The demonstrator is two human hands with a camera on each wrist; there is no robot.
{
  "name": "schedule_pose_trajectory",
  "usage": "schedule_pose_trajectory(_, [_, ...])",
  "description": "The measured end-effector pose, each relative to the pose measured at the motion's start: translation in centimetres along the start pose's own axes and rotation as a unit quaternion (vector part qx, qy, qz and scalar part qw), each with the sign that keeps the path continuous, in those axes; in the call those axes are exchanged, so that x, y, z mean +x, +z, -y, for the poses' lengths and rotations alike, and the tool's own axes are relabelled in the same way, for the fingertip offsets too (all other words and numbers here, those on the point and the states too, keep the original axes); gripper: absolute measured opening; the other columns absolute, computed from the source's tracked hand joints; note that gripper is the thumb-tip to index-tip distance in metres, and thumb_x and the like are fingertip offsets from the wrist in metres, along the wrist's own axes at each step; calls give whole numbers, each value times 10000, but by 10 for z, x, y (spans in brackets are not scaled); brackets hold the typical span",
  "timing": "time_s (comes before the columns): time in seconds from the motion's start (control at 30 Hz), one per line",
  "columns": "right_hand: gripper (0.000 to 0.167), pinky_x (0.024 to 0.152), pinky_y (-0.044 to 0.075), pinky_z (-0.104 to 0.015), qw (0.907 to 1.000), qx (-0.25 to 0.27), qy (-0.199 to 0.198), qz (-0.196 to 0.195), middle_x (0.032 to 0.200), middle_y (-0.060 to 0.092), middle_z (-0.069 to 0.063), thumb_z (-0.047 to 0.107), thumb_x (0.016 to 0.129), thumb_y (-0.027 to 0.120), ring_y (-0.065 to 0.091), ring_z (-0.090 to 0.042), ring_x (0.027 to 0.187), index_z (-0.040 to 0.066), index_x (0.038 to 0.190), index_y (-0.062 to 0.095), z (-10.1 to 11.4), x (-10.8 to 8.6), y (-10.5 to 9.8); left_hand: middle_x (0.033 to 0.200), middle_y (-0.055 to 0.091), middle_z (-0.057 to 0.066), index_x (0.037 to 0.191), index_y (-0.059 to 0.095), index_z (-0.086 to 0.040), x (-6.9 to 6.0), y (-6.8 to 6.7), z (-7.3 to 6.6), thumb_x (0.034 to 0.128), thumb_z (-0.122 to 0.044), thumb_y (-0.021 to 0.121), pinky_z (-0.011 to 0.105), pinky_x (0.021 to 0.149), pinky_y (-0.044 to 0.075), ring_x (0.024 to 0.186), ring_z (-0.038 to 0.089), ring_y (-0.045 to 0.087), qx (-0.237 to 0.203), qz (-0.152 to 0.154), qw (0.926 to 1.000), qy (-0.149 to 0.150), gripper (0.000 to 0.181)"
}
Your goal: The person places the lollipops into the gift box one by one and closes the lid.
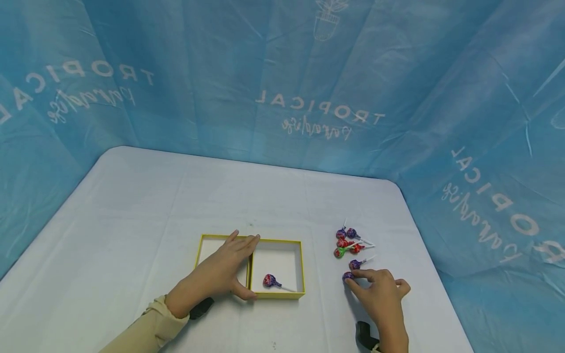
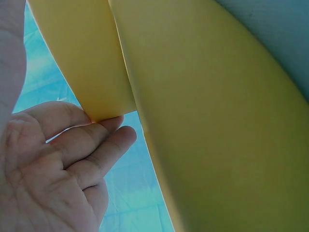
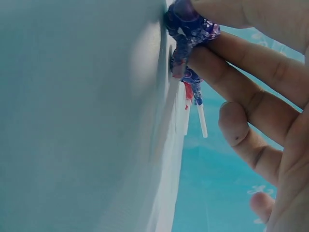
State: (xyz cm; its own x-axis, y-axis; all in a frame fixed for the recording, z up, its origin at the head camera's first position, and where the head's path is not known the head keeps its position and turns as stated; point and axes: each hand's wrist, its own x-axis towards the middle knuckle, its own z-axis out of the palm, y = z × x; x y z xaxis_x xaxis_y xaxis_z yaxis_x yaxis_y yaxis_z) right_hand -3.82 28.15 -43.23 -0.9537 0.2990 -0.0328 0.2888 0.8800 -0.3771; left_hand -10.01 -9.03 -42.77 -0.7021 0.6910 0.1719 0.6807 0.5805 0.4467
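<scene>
A shallow yellow box (image 1: 280,295) with a white inside stands on the table, a yellow divide running between its two sections. My left hand (image 1: 225,267) spans the box at that divide, thumb on the near edge and fingers at the far edge. In the left wrist view, fingertips touch the yellow wall (image 2: 91,63). A purple-wrapped lollipop (image 1: 270,280) lies in the right section. To the right, my right hand (image 1: 380,291) pinches another purple-wrapped lollipop (image 3: 186,29) by its head between thumb and finger, its white stick pointing down in the right wrist view.
Just beyond my right hand lies a purple lollipop (image 1: 355,264). Farther back is a loose group of several lollipops, including a green one (image 1: 339,252), a red one (image 1: 342,243) and a purple one (image 1: 351,233). Blue printed curtains (image 1: 220,98) surround the white table (image 1: 154,196).
</scene>
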Motion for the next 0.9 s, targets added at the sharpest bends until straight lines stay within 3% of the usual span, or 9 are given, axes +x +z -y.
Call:
schedule_pose_trajectory(0.47, [236,1009,132,-694,9950,301,-651,-694,925,777,-35,279,763,865,529,-241,981,145,952,821,13,-2,5,1519,441,261,1505,372,93,0,-3,-1,605,-551,916,575,1252,203,1415,378,436,-101,97,9998,-106,1233])
schedule_pose_trajectory(0.77, [240,963,173,-659,9899,214,-963,-1018,889,773,-29,272,720,894,529,-220,934,151,914,821,19,-3,5,1515,444,264,1498,378,101,0,-3,-1,602,-541,921,576,1251,204,1409,379,442,-103,75,9999,-65,1229])
schedule_pose_trajectory(0.9, [250,952,183,-664,9846,170,-1288,-1173,888,773,-29,278,711,904,534,-210,928,152,911,822,23,-1,2,1515,445,264,1495,381,103,0,-2,-1,601,-542,921,576,1250,207,1410,376,443,-101,41,9999,-41,1228])
